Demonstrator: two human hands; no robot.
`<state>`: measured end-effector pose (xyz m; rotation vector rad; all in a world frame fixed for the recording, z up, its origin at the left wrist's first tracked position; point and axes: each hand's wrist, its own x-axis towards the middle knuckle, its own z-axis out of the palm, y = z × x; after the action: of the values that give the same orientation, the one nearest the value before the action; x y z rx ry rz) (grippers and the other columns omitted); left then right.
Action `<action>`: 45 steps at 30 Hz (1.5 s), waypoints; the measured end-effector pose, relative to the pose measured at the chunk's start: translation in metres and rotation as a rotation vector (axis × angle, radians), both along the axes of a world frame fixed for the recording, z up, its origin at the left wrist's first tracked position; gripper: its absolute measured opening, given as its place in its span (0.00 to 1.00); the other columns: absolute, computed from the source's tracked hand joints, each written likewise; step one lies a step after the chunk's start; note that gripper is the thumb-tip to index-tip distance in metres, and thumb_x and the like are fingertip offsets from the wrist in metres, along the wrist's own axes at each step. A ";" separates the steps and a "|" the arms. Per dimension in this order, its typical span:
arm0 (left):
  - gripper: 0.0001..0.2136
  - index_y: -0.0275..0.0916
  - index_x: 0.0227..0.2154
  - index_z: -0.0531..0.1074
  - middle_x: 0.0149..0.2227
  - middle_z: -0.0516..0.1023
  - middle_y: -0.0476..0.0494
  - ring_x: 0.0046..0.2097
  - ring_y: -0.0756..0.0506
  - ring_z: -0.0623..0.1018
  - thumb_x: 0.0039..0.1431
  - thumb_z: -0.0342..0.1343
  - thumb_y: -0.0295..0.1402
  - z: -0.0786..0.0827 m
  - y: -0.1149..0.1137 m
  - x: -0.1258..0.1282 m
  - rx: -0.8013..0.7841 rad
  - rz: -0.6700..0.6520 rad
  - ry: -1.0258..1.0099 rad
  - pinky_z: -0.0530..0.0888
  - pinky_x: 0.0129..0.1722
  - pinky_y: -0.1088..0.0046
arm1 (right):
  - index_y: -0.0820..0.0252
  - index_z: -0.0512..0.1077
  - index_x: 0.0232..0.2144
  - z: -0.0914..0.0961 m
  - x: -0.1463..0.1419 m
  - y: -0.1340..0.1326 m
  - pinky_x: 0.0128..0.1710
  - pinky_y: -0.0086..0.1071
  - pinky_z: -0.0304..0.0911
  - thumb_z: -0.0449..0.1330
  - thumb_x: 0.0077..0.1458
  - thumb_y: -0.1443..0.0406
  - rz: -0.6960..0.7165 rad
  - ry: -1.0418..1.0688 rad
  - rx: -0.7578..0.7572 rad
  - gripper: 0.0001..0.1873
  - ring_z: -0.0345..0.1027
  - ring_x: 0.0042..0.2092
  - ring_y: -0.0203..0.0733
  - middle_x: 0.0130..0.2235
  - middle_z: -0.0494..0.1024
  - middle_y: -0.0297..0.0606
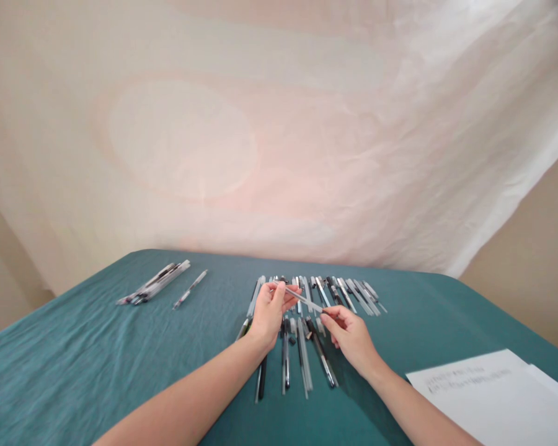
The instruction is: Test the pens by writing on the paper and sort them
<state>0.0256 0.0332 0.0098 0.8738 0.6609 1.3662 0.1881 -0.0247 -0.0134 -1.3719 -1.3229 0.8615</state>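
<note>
A slim clear-barrelled pen [305, 301] is held up at a slant between my two hands, above the table. My left hand [270, 313] is closed around its upper left end, thumb on top. The fingers of my right hand [347, 331] pinch the lower right end, where a dark part shows. Behind and beneath the hands lies a row of pens and clear pen parts [363, 297]. Closer to me a second row of pens and pen parts [303, 359] is partly hidden by my left hand and forearm. Small dark pieces lie among them.
A bundle of pens [160, 282] lies at the far left of the green tablecloth [97, 353], with a single pen [190, 289] beside it. White paper sheets [493, 396] with blurred handwriting are at the right front. A pale cloth [279, 136] hangs behind the table.
</note>
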 end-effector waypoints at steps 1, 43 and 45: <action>0.10 0.38 0.32 0.59 0.33 0.77 0.41 0.39 0.44 0.78 0.54 0.53 0.36 0.000 0.000 0.000 -0.003 0.003 -0.005 0.70 0.45 0.59 | 0.61 0.68 0.32 -0.001 0.000 0.000 0.17 0.26 0.54 0.56 0.48 0.53 -0.001 -0.009 0.000 0.17 0.56 0.18 0.33 0.18 0.65 0.29; 0.10 0.38 0.30 0.58 0.32 0.77 0.42 0.37 0.44 0.78 0.53 0.54 0.36 -0.001 -0.002 0.001 -0.042 0.026 0.037 0.71 0.42 0.60 | 0.55 0.71 0.22 0.034 0.018 -0.015 0.27 0.29 0.52 0.56 0.50 0.61 0.184 -0.953 0.096 0.08 0.66 0.28 0.38 0.26 0.73 0.33; 0.10 0.38 0.29 0.58 0.32 0.77 0.42 0.37 0.44 0.78 0.53 0.54 0.36 0.000 -0.002 0.001 -0.042 0.022 0.035 0.71 0.42 0.60 | 0.55 0.71 0.24 0.035 0.019 -0.013 0.27 0.29 0.53 0.55 0.51 0.60 0.144 -0.894 0.094 0.09 0.66 0.29 0.38 0.27 0.73 0.33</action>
<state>0.0265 0.0308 0.0096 0.8605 0.7261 1.3544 0.2069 -0.0377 0.0211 -1.6722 -2.1176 0.2355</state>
